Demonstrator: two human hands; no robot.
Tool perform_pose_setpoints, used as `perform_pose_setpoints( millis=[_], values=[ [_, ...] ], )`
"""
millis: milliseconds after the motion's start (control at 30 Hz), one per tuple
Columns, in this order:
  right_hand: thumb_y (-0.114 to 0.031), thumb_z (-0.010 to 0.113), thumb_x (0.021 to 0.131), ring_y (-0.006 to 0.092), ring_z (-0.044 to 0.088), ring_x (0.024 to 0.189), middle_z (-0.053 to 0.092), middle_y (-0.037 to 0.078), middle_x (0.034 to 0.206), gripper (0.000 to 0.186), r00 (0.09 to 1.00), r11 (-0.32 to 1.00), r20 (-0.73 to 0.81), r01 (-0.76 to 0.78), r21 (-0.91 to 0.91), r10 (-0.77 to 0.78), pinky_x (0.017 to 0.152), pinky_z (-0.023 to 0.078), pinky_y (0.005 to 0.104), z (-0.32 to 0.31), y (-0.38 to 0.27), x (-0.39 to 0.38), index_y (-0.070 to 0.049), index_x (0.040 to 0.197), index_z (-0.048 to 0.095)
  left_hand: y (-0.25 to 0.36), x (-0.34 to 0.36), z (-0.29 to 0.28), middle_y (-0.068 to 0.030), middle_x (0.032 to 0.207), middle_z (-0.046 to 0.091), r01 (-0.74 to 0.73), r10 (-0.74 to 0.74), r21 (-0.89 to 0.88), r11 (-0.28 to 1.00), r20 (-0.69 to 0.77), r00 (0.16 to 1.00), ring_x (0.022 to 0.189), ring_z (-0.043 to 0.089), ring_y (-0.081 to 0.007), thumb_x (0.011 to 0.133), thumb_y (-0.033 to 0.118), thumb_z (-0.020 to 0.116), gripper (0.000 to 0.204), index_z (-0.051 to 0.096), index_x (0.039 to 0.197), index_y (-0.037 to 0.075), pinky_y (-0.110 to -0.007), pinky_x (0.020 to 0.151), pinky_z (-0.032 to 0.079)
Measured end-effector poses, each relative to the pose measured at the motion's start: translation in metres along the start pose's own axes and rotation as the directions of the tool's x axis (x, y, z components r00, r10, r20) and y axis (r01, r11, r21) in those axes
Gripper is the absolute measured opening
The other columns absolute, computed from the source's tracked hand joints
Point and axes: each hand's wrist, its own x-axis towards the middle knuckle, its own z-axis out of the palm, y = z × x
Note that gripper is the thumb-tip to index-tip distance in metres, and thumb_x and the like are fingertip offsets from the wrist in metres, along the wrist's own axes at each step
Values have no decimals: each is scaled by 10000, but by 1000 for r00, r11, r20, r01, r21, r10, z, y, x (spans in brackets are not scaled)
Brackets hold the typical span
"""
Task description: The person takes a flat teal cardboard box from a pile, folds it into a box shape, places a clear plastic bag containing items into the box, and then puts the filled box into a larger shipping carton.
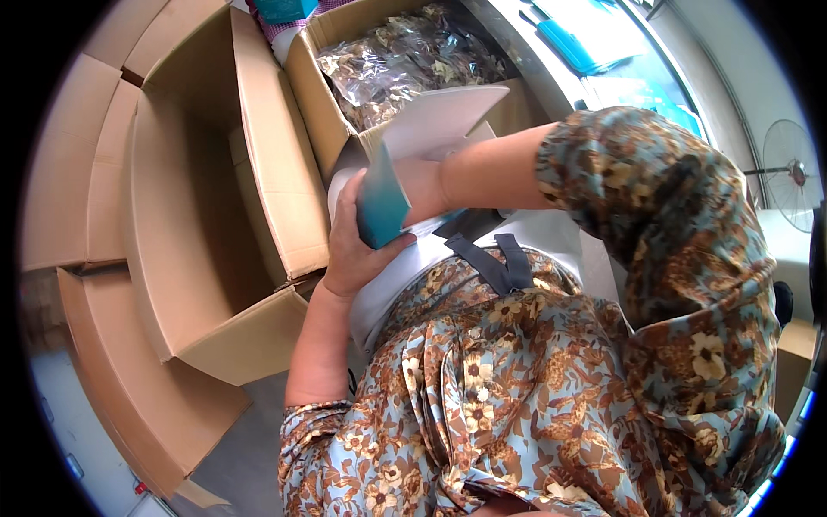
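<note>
Beside cartons (277,172), left fingers (348,207) clasp a white-lined teal box (382,202) hiding right fingers.

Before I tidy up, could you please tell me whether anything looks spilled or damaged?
Nothing stands out: the left hand holds the teal carton, and the clear plastic packaging sits inside its cardboard box.

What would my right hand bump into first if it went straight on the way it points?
Probably the teal box held by your left hand: your right hand points left and is partly hidden behind the box's teal side. Depth is hard to judge here.
</note>
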Motion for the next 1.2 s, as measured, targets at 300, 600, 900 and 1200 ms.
perform_pose_setpoints(
  millis=[300, 600, 900, 1200],
  values=[
    [-140, 636, 850, 342, 657, 967, 684, 170, 1050, 267, 962, 1000, 272, -12, 9, 9, 841, 525, 448, -75, -33, -1, -64, 1104, 666, 5, -8, -6, -140, 1343, 488, 130, -165, -310, 942, -90, 982, 1211, 532, -242, 733, 164, 882, 1005, 235, 1492, 42, -382, 1031, 452],
    [-123, 641, 889, 300, 673, 965, 682, 128, 1073, 311, 876, 962, 454, -41, -268, 164, 820, 543, 394, -103, -43, -18, -123, 1199, 635, 6, -10, -4, -150, 1369, 464, 46, -59, -163, 986, -71, 996, 1256, 497, -249, 735, 137, 877, 1020, 204, 1492, 18, -378, 1057, 426],
    [-160, 594, 887, 316, 670, 841, 703, 140, 969, 267, 746, 965, 612, -207, -162, 263, 758, 536, 431, -44, -4, 32, -57, 1125, 652, 1, -4, 2, -178, 1380, 444, -32, 30, -23, 999, -72, 997, 1248, 496, -264, 744, 156, 871, 1026, 188, 1494, 6, -373, 1063, 410],
    [-156, 672, 853, 305, 668, 828, 670, 165, 901, 236, 742, 981, -654, 194, 4, -144, 759, 527, 392, -109, -43, -115, 33, 993, 652, -22, -40, -17, -172, 1379, 414, 174, -232, -255, 951, -220, 947, 1279, 481, -288, 767, 153, 835, 1107, 20, 1512, 71, -434, 1038, 459]
  ],
)
